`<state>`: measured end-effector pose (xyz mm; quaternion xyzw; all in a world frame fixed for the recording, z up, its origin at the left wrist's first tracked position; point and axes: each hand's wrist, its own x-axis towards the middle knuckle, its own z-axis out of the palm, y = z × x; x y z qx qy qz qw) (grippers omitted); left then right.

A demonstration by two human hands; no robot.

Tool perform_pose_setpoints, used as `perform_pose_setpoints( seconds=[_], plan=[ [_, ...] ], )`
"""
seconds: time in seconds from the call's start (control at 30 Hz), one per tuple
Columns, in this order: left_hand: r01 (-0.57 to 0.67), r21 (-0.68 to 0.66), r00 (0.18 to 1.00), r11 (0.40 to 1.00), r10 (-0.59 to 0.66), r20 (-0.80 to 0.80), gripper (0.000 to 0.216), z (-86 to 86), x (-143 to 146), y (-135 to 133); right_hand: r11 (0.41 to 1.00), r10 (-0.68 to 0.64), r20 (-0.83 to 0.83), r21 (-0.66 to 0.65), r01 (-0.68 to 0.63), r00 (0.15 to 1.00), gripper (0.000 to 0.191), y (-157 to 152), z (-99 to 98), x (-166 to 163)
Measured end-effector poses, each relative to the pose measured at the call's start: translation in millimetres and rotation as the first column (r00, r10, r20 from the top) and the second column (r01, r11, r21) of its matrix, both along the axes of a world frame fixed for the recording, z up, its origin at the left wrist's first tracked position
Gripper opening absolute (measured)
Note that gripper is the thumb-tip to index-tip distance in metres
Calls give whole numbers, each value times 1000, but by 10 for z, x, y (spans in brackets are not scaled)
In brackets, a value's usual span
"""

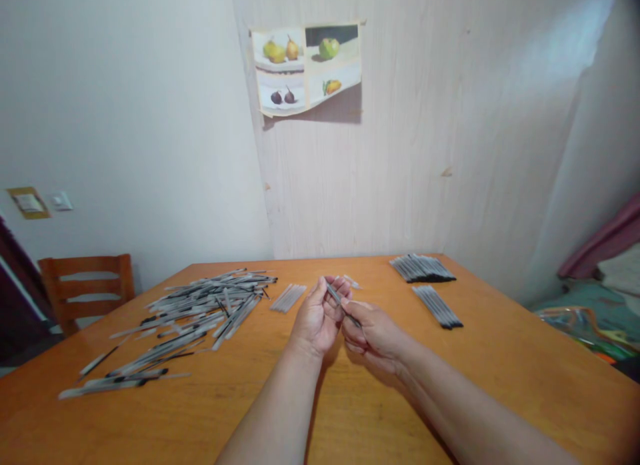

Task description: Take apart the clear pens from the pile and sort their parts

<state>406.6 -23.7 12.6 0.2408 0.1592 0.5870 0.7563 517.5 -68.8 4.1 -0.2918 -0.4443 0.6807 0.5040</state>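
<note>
Above the middle of the table, my left hand (316,318) and my right hand (373,328) come together on one slim dark-grey pen (334,293). The left thumb and fingers close on its far end, palm turned up. Nearer to me, the right thumb and fingers pinch its dark end. Beyond the left hand lies a small row of clear pale tubes (289,297). Partly hidden behind the fingers, a few small clear pieces (352,282) rest on the table.
A big loose heap of similar pens and dark thin sticks (200,311) covers the table's left side. On the right are a wide neat row of black-ended pens (423,268) and a smaller row (437,307). A wooden chair (87,288) stands at left; a wall (320,185) rises behind.
</note>
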Motion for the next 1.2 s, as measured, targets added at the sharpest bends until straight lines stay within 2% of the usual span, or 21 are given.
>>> perform_pose_setpoints(
  seconds=[0.27, 0.47, 0.7, 0.77, 0.83, 0.9, 0.97, 1.1, 1.13, 1.2],
  plan=[
    [-120, -101, 992, 988, 116, -47, 12, 32, 56, -7, 983, -169, 235, 114, 146, 957, 47, 39, -24, -53],
    [-188, -158, 981, 969, 179, -71, 12, 26, 71, 22, 947, -245, 336, 285, 150, 909, 43, 104, -19, -53],
    [-238, -179, 968, 955, 218, -125, 16, -63, 113, 115, 854, -407, 515, 507, 115, 754, 36, 221, -90, -12],
    [-284, -181, 957, 942, 265, -121, 17, -37, 42, 159, 814, -479, 542, 568, 119, 690, 33, 227, -129, 16],
    [-384, -190, 923, 904, 370, -102, 22, 25, -92, 205, 774, -554, 570, 620, 125, 607, 31, 227, -163, 67],
    [-453, -160, 891, 877, 441, -107, 22, 100, -241, 241, 747, -606, 583, 651, 136, 541, 34, 238, -179, 136],
    [-471, -94, 879, 877, 457, -132, 18, 164, -339, 265, 732, -642, 582, 658, 175, 499, 38, 268, -176, 215],
    [-467, 28, 831, 884, 450, -327, 10, 213, -310, 335, 688, -717, 572, 673, 273, 398, 39, 347, -145, 369],
    [-456, 92, 788, 885, 449, -421, 11, 213, -277, 371, 675, -733, 572, 678, 289, 368, 38, 357, -133, 405],
    [-404, 251, 633, 880, 467, -618, 13, 205, -215, 473, 651, -759, 572, 685, 328, 312, 39, 363, -104, 470]
  ],
)
